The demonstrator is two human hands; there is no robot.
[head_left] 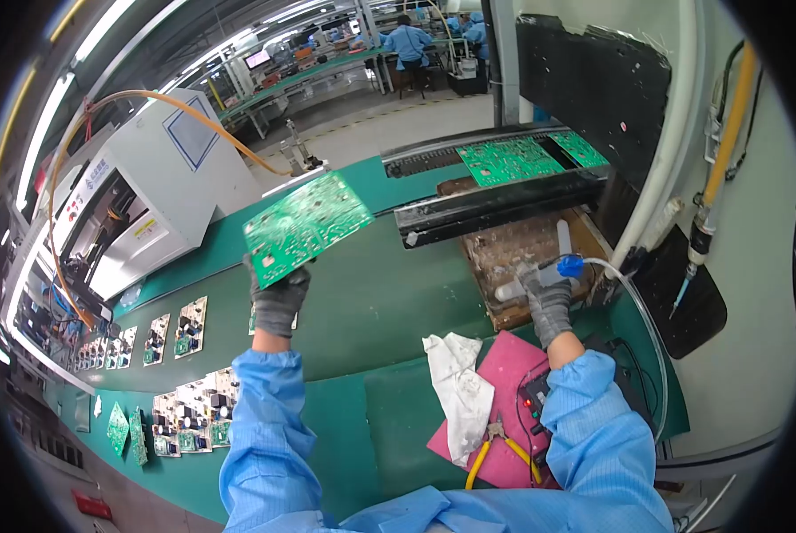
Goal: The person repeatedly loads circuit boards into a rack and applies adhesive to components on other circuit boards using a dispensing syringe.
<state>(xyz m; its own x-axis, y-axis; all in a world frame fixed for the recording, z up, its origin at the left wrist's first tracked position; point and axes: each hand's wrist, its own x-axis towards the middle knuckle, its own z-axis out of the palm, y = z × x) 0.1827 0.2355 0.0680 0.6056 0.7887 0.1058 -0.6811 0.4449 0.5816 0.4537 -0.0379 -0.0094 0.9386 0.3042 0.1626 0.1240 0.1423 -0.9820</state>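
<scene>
Free lane across the middle
Between the left hand (281,298) and right hand (547,300) the tabletop (394,302) lies open; the black rail (478,216) blocks beyond, the hose (628,283) loops at right, and cloth (458,391) and pliers (479,463) lie nearer.

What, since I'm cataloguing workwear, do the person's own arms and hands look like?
The left hand and right hand wear close-fitting grey fabric gloves. Both arms have loose, light-blue fabric sleeves with a fine grid pattern and gathered cuffs. Bare wrist shows between glove and cuff. No lettering is readable on either sleeve.
</scene>
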